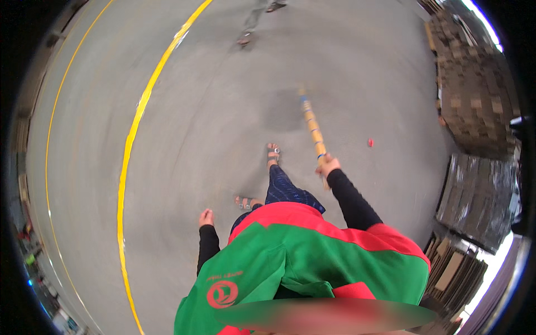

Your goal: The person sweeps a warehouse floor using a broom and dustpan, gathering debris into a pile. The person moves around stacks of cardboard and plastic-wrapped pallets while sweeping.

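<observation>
In the head view, a long yellow-brown stick (311, 125) with blue and dark bands is in the person's right hand (329, 165). The hand is wrapped snugly around it near one end, and a short bit pokes out behind the hand. The long part points out ahead, over the gray floor (223, 123). Its far tip is blurry.

The left hand (206, 218) hangs well to the left of the stick. It is too small to tell if its fingers are wide or narrow.

Also left of the stick, but nearer, are the person's two sandals (273, 152). A small red thing (371, 143) lies on the floor to the right of the stick.

Far to the left of the stick runs a thick yellow line (120, 206), with a thin yellow line (47, 151) even farther out. Past the stick's tip, a bit to the left, are another person's feet (244, 40). Far to the stick's right stand big brown stacks (474, 84) and a shiny wrapped pile (474, 195).
</observation>
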`<state>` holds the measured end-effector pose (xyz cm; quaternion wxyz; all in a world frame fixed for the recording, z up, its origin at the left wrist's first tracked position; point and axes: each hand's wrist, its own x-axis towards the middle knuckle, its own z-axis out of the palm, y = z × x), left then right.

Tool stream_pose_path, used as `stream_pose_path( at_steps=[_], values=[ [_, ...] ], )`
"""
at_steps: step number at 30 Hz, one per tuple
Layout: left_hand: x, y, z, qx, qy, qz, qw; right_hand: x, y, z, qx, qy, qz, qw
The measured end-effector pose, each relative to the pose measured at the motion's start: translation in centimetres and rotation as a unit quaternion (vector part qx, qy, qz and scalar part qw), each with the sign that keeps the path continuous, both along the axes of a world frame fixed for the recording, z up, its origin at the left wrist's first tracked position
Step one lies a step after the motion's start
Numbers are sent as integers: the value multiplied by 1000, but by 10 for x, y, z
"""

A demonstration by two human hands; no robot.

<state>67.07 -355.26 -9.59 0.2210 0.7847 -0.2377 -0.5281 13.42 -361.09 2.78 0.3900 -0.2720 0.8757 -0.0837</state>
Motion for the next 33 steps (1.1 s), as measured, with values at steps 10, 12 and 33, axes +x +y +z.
stream_pose_path(
  at_steps=[10, 12, 33],
  values=[
    [-115, -127, 10, 118, -93, -389, 909, -59, -91, 13, 64, -284, 87, 953],
    [-125, -162, 29, 56, -20, -169, 984, -81, -117, -19, 101, -264, 61, 957],
    [-169, -178, 13, 148, -4, -182, 972, -153, -218, 15, -127, -210, -4, 969]
  ],
)
